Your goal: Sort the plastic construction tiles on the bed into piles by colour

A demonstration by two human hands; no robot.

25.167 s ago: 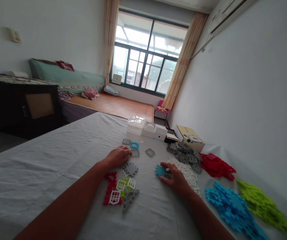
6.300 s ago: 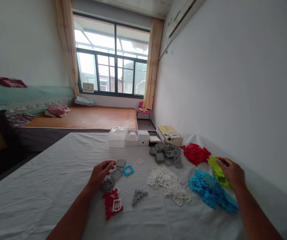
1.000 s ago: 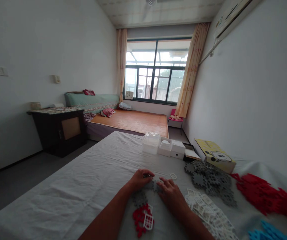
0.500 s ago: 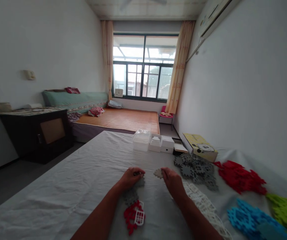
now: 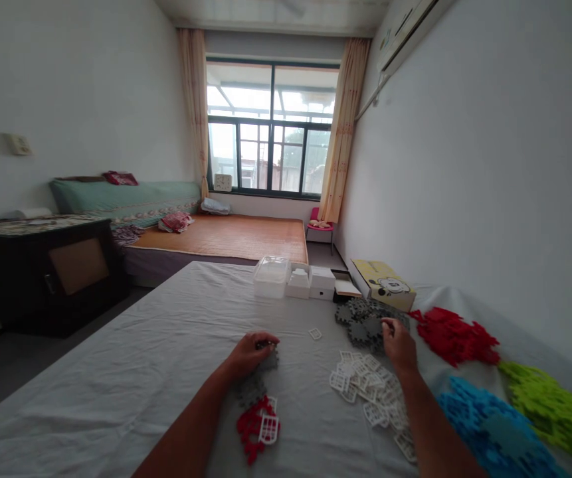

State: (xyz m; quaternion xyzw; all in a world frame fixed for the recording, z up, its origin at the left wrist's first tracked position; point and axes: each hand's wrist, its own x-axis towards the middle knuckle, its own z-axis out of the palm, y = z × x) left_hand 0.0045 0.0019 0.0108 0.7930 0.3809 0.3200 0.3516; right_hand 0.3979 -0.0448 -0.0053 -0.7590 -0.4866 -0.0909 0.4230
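My left hand is closed in a pinch on a grey interlocking puzzle piece with notched edges. Below its wrist lie another grey piece and red pieces with white window-like grid pieces on top. Over on the right, my right hand reaches into the pile of grey pieces. Its thumb and fingers pinch the edge of a grey piece, partly hidden by the fingers. Between the hands, a single white grid piece lies on the cloth.
White grid pieces lie heaped before the right forearm. Red, blue and green piles spread along the right. A clear plastic box, small white boxes and a yellow box line the far edge.
My right hand has moved right, from near the left hand to the grey pile. The left hand still holds its piece. The view has turned slightly right.
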